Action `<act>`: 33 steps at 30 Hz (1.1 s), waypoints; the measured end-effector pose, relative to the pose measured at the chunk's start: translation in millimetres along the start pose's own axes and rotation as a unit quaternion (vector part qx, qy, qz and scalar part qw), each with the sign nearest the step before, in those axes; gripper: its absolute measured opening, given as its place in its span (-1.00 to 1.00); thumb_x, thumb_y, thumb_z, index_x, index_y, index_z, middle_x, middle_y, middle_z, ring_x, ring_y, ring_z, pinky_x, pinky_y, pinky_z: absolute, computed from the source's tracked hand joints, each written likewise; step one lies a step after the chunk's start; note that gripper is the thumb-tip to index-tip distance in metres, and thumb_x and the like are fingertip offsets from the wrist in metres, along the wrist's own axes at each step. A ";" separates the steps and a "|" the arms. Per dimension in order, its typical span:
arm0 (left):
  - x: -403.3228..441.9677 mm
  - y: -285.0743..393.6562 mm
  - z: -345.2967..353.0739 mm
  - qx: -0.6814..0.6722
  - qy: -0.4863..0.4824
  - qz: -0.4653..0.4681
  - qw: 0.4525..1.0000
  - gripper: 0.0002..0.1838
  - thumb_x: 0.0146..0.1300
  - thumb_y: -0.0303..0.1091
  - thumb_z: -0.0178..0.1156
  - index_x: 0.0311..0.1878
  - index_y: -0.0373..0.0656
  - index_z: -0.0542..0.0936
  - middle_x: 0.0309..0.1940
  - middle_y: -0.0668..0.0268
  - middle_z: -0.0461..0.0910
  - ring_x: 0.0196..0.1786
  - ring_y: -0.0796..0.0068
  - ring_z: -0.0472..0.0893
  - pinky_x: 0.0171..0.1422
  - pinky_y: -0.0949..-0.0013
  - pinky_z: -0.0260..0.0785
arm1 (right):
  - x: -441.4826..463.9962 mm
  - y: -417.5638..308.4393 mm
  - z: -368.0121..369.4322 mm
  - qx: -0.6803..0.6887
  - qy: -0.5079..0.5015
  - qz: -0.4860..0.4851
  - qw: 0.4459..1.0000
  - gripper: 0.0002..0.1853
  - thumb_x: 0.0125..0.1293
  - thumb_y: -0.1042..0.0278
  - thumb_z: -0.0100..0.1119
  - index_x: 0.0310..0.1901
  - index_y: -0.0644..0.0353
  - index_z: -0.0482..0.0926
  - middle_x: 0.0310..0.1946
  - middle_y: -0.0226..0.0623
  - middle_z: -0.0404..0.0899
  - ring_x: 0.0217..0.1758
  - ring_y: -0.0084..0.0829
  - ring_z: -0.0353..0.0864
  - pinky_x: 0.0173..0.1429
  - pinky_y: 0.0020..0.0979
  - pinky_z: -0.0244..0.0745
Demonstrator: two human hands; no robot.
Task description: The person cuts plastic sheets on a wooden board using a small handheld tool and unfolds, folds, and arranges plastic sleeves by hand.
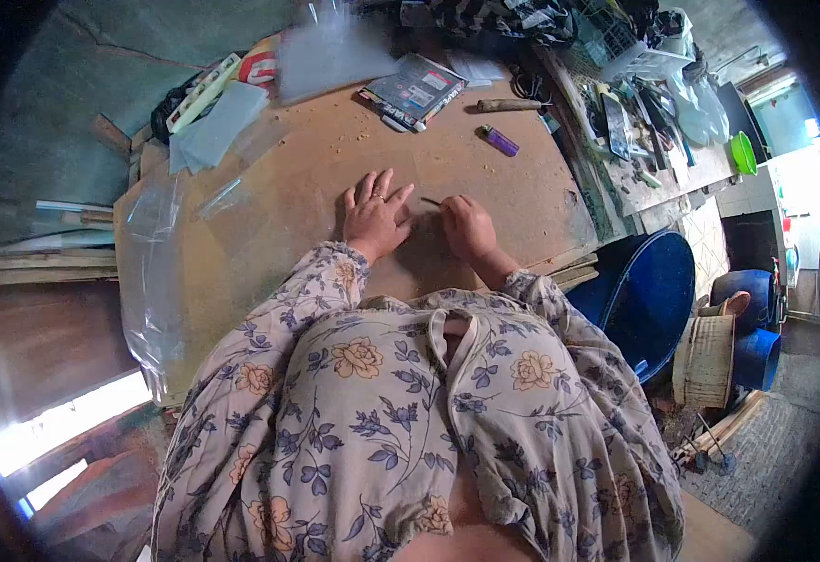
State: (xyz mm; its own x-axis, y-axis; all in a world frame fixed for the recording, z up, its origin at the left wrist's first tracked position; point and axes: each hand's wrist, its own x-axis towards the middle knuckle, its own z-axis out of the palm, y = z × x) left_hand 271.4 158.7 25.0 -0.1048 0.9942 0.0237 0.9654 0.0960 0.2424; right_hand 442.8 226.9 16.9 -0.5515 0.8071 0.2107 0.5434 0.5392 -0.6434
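Note:
My left hand (377, 217) lies flat on the brown board tabletop (302, 187), fingers spread, with a ring on one finger. Just to its right, my right hand (469, 228) is closed around a thin dark pointed tool (430, 200). Only the tool's tip shows, aimed at the left hand; the rest is hidden in my fingers. Beyond the hands lie a purple lighter (501, 140), a wooden-handled tool (509, 105) and a flat black printed box (413, 91).
Clear plastic sheeting (152, 281) hangs over the table's left edge. Clear sheets (330, 56) and pale sheets (218, 126) lie at the back. Small yellowish crumbs dot the board. A cluttered side bench (653, 192) and a large blue barrel (649, 290) stand to the right.

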 end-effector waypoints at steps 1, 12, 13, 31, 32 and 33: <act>0.3 -0.1 0.9 0.001 0.002 0.000 1.000 -0.42 0.01 -0.03 0.13 0.17 0.23 0.30 0.28 0.27 0.07 0.31 0.19 0.01 0.29 0.03 -0.18 | -0.1 5.1 1.6 0.000 0.001 -0.002 1.000 -0.89 0.14 0.37 0.00 -0.36 0.18 0.49 -0.39 -0.11 0.49 -0.31 -0.06 0.49 -0.23 -0.23 0.41; -3.6 -1.7 6.6 -0.007 0.076 0.001 0.997 -0.36 0.03 0.01 0.05 0.24 0.16 0.21 0.30 0.16 0.00 0.31 0.14 0.01 0.26 -0.09 -0.20 | -10.0 44.9 -30.2 -0.034 0.201 0.114 0.972 -0.88 0.20 0.35 -0.03 -0.34 0.20 0.44 -0.41 -0.10 0.47 -0.29 -0.07 0.46 -0.21 -0.21 0.37; -5.3 -1.0 5.2 -0.005 0.076 0.003 0.997 -0.36 0.03 0.01 0.05 0.24 0.16 0.21 0.30 0.16 0.00 0.31 0.14 0.01 0.26 -0.09 -0.20 | -9.3 42.7 -30.7 -0.036 0.193 0.127 0.972 -0.88 0.20 0.35 -0.03 -0.34 0.20 0.44 -0.41 -0.10 0.47 -0.29 -0.07 0.46 -0.21 -0.21 0.36; -38.3 -4.1 -16.7 -0.039 0.051 0.089 0.994 -0.40 0.02 -0.02 0.09 0.18 0.08 0.30 0.31 0.14 -0.03 0.35 0.15 -0.04 0.28 -0.15 -0.23 | -7.0 47.2 -25.8 -0.071 0.175 0.116 0.975 -0.86 0.21 0.31 -0.06 -0.30 0.16 0.44 -0.39 -0.08 0.47 -0.27 -0.06 0.46 -0.23 -0.19 0.36; -48.5 -10.6 -20.2 -0.042 0.043 0.045 0.997 -0.37 0.03 -0.04 0.08 0.21 0.05 0.24 0.31 0.13 -0.04 0.35 0.15 -0.03 0.28 -0.15 -0.23 | -6.9 44.1 -26.5 -0.065 0.170 0.110 0.977 -0.86 0.21 0.31 -0.06 -0.30 0.16 0.44 -0.39 -0.08 0.47 -0.27 -0.06 0.46 -0.23 -0.19 0.36; -59.1 -18.1 -26.1 -0.045 0.034 0.005 0.998 -0.33 0.04 -0.05 0.08 0.25 0.02 0.18 0.31 0.11 -0.05 0.35 0.15 -0.03 0.28 -0.15 -0.24 | -6.7 36.9 -29.1 -0.045 0.163 0.141 0.975 -0.85 0.22 0.31 -0.07 -0.29 0.17 0.44 -0.38 -0.08 0.48 -0.27 -0.07 0.47 -0.24 -0.19 0.36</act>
State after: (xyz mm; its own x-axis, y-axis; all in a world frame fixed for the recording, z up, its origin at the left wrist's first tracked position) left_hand 253.9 97.0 44.5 -0.1147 0.9892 0.0916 0.9415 0.0789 0.3277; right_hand 485.0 248.4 13.2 -0.1489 0.9520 0.2674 0.7064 0.2916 -0.6450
